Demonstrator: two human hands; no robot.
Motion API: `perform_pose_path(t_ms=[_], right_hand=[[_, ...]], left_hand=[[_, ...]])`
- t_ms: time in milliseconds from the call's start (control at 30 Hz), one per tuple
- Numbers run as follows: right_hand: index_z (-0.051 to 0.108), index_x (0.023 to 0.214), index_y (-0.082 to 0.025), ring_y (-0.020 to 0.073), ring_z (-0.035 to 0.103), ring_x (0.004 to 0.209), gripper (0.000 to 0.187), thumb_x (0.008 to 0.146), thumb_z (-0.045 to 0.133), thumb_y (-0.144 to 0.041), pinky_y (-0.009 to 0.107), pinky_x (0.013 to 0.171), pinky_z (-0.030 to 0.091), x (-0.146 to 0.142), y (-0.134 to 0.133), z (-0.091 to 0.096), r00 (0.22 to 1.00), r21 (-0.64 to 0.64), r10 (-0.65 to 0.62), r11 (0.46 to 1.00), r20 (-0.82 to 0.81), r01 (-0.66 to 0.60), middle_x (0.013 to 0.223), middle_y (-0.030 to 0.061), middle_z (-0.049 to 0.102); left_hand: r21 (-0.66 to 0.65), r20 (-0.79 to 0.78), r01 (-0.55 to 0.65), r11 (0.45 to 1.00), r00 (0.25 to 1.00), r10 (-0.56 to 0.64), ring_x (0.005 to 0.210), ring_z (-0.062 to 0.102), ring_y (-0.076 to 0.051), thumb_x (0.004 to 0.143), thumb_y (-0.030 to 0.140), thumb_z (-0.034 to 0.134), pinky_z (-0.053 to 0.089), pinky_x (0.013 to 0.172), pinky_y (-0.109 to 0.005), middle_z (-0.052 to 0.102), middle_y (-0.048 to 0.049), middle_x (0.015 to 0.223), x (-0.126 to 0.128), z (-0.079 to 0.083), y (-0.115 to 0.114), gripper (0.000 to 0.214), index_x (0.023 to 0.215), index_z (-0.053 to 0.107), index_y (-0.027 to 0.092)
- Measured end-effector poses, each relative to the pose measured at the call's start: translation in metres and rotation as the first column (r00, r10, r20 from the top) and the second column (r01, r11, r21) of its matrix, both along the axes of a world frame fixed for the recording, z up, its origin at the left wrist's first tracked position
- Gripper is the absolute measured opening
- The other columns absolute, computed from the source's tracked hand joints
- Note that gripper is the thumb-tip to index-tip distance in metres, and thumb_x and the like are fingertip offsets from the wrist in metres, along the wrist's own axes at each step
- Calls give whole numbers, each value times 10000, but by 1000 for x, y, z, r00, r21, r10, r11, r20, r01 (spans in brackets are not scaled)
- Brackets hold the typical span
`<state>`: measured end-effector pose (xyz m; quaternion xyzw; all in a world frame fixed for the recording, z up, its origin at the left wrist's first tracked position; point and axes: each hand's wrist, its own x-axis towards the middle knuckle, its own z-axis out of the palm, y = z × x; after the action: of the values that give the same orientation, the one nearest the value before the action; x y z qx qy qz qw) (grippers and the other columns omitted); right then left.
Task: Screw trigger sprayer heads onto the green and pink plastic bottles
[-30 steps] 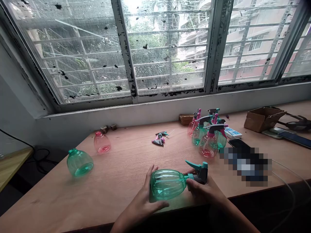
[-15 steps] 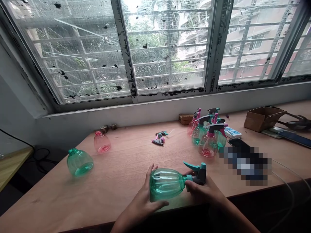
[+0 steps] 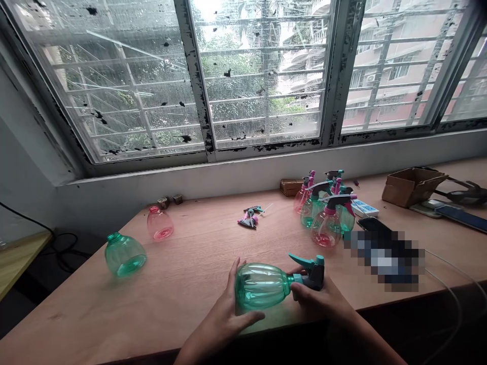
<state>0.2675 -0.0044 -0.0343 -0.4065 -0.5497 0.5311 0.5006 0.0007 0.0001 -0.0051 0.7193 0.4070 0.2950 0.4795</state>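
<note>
A translucent green plastic spray bottle (image 3: 261, 286) lies on its side in my two hands, just above the near table edge. My left hand (image 3: 226, 309) cups its ribbed body from below and behind. My right hand (image 3: 315, 299) grips the neck, under the teal and grey trigger head (image 3: 315, 271). Farther left, a headless green bottle (image 3: 125, 255) and a headless pink bottle (image 3: 160, 223) stand on the wood. Loose trigger heads (image 3: 250, 218) lie at mid-table, and several assembled spray bottles (image 3: 326, 228) are grouped to the right.
The wooden table (image 3: 114, 299) runs along a barred window (image 3: 262, 76). Toward the right are a cardboard box (image 3: 413, 186), a power strip (image 3: 364, 208), a phone (image 3: 375, 225), a blurred object and a white cable. A small brown box (image 3: 291, 187) sits against the wall.
The bottle has turned slightly in my hands, with the trigger head shifting a little. My hands keep their hold, and the objects on the table have not moved.
</note>
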Motion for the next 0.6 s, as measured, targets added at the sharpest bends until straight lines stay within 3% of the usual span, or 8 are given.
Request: perform_pose_path(t_ms=[133,300,467,600], right_hand=[[667,1018,-159,157,616,573,422,781,786,-487,265,538,453,0,0,-1,1000,30,29,999,8,-29,678,27,701],[680,1004,-154,161,623,587,408,777,795,-473,270,550,458,0,0,0,999,23,36,999,18,-36,696,39,713],[650,1027,-159,143,588,535,436,783,781,-496,260,513,440,-1,1,-1,999,21,7,1000,-32,-6,664,22,696],[659,1021,-154,143,591,543,446,773,789,-501,258,514,439,-1,-1,-1,1000,13,27,1000,-14,-27,665,27,700]], left_hand=[[3,5,18,1000,1000,-18,1523,141,-324,777,499,769,92,1243,-498,97,-129,1670,-1,3,-1,1200,1569,-105,274],[-65,54,-23,998,998,27,1525,144,-288,943,633,434,81,1242,-496,126,-109,1668,-4,3,2,857,1577,-7,260],[-25,14,-13,1000,1000,14,1522,148,-309,837,501,703,104,1243,-481,114,-118,1666,-1,0,1,1078,1572,-50,267],[-2,-13,10,1000,1000,-10,1523,137,-313,777,464,780,120,1240,-480,97,-126,1668,-1,0,-1,1190,1567,-89,270]])
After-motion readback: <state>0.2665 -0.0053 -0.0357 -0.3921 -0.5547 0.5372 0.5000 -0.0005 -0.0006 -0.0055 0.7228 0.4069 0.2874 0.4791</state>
